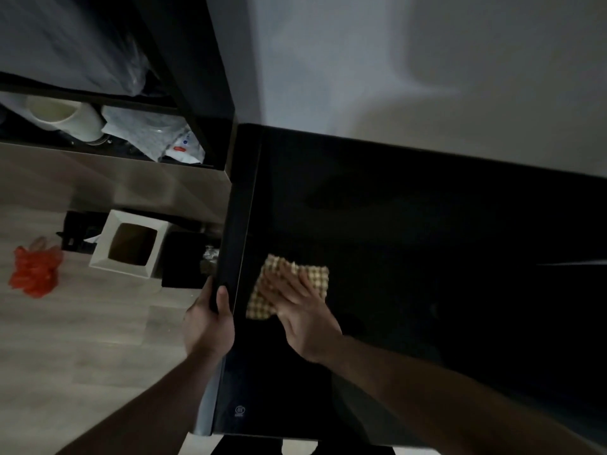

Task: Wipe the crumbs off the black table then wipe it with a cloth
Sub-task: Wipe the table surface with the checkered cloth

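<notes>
Left hand [210, 323] grips the table [427, 224] edge, likely to steady it, while the right hand [302, 320] presses flat, fingers straight, on the cloth [315, 274]

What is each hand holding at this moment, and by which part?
The left hand grips the black table by its left edge. The right hand holds nothing; flat fingers press the checked cloth onto the tabletop.

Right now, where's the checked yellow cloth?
In the head view, the checked yellow cloth lies flat on the glossy black table near its left edge, under the right hand's fingers; the left hand grips that edge beside it.
</notes>
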Demonstrator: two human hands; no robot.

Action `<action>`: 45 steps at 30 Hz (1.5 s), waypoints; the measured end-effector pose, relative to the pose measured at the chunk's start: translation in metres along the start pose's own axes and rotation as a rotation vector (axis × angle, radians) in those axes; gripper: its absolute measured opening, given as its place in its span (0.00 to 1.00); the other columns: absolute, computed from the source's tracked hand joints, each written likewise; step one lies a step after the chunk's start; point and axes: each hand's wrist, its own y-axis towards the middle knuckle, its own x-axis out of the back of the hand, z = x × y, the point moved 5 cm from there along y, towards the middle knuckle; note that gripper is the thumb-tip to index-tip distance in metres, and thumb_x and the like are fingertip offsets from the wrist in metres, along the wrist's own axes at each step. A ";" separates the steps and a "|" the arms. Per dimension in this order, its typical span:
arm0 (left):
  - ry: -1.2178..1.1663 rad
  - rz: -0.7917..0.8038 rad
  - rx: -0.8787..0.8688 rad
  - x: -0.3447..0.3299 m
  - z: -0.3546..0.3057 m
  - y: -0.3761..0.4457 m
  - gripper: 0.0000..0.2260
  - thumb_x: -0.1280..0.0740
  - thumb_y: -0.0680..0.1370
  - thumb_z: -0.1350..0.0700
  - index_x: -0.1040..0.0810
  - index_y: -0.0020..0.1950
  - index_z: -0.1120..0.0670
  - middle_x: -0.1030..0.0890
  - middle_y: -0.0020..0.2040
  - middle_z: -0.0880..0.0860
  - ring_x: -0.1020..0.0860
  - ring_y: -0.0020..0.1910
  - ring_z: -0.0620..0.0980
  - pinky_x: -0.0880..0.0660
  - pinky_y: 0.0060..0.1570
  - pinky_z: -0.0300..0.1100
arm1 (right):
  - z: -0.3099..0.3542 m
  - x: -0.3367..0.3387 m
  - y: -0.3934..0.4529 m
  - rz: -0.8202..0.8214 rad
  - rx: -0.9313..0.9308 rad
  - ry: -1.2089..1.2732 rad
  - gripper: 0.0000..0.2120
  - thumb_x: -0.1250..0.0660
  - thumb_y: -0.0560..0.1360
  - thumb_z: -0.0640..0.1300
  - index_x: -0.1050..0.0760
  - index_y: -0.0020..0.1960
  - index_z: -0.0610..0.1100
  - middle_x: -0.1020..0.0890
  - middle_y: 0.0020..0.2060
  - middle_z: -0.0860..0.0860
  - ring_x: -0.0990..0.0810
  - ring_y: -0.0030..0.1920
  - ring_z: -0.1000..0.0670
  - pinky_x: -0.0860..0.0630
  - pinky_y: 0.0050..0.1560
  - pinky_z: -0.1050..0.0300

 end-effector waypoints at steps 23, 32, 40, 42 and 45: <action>-0.013 -0.020 0.026 -0.002 0.005 0.002 0.18 0.47 0.83 0.43 0.30 0.70 0.44 0.15 0.41 0.52 0.18 0.39 0.54 0.23 0.35 0.44 | -0.127 0.142 0.138 -0.393 -0.373 0.082 0.24 0.42 0.82 0.39 0.30 0.77 0.49 0.35 0.80 0.46 0.40 0.81 0.40 0.41 0.79 0.39; 0.027 -0.033 0.031 -0.001 0.002 0.001 0.17 0.46 0.83 0.45 0.28 0.69 0.45 0.16 0.41 0.54 0.22 0.38 0.52 0.29 0.38 0.43 | -0.105 0.088 0.143 -0.295 -0.235 -0.057 0.24 0.40 0.81 0.43 0.30 0.77 0.51 0.40 0.82 0.42 0.46 0.82 0.35 0.45 0.80 0.35; -0.018 0.010 0.073 0.001 0.001 -0.003 0.17 0.48 0.82 0.41 0.29 0.68 0.42 0.16 0.43 0.52 0.17 0.44 0.58 0.21 0.41 0.47 | -0.004 -0.003 -0.032 -0.110 -0.037 0.081 0.23 0.43 0.85 0.43 0.34 0.80 0.51 0.44 0.84 0.49 0.57 0.85 0.46 0.58 0.84 0.47; -0.024 0.026 0.086 0.002 0.001 -0.003 0.21 0.49 0.81 0.38 0.31 0.70 0.42 0.15 0.47 0.53 0.17 0.48 0.58 0.20 0.45 0.49 | 0.016 -0.023 -0.079 -0.042 -0.034 0.102 0.24 0.44 0.85 0.44 0.34 0.80 0.52 0.44 0.84 0.52 0.62 0.84 0.50 0.62 0.83 0.50; -0.058 0.031 0.094 0.003 0.001 -0.005 0.23 0.49 0.80 0.37 0.30 0.71 0.42 0.15 0.48 0.53 0.18 0.47 0.56 0.22 0.45 0.48 | 0.042 -0.047 -0.142 -0.026 0.031 0.093 0.24 0.40 0.81 0.43 0.30 0.77 0.50 0.38 0.82 0.52 0.55 0.85 0.49 0.53 0.82 0.48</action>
